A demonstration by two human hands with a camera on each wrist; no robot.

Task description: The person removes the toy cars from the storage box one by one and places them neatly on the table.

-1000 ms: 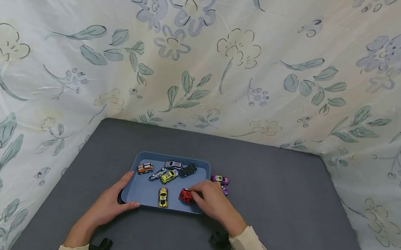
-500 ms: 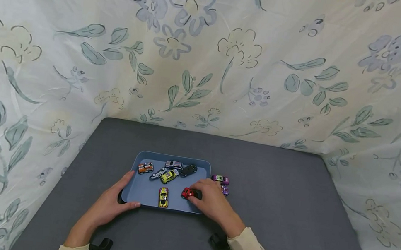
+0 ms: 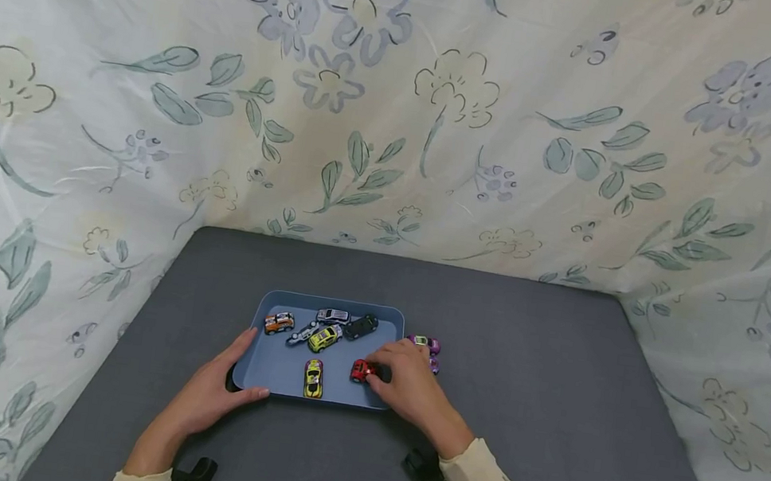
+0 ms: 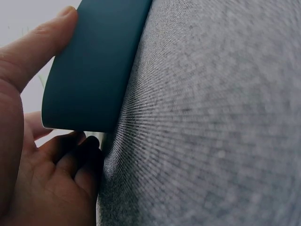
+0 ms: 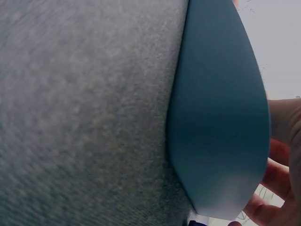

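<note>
Blue tray point(image 3: 278, 360) walls meet the spread thumb and extended fingers of the left hand point(image 3: 211, 392) at the near left corner, on a grey tabletop point(image 3: 523, 354). Inside, toward the near right, the right hand point(image 3: 414, 388) pinches a red toy car point(image 3: 360, 371); a yellow toy car point(image 3: 314, 378) lies to its left.

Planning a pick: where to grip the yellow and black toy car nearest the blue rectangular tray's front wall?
Probably its long sides, from above: the yellow and black toy car has an end close to the near wall of the tray, with bare floor either side.
</note>
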